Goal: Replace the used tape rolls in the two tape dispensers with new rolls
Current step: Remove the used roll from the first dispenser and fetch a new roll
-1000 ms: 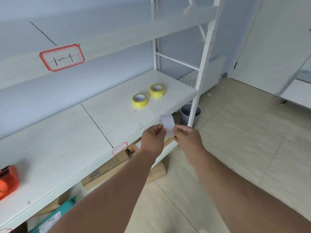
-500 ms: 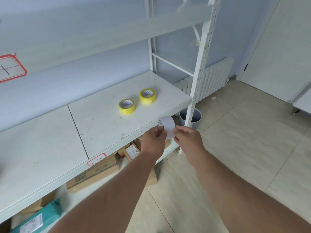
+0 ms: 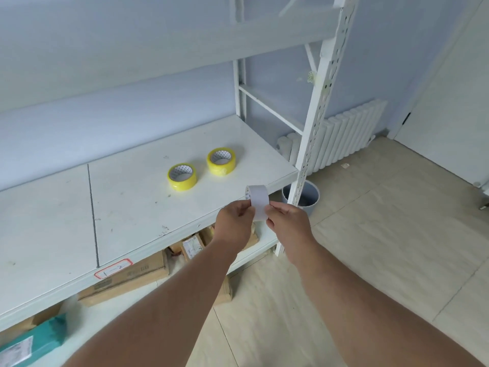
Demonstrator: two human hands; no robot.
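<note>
A used white tape roll (image 3: 258, 202) is pinched between the left hand (image 3: 232, 225) and right hand (image 3: 287, 223) at the shelf (image 3: 127, 207) edge; two yellow rolls (image 3: 182, 176) lie at its 10 o'clock.

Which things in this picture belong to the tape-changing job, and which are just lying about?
Belongs to the job:
- white tape core, pinched between left hand and right hand
- two yellow tape rolls lying flat on the shelf

Just lying about:
- cardboard boxes below the shelf
- teal parcel
- grey bin
- radiator
</note>
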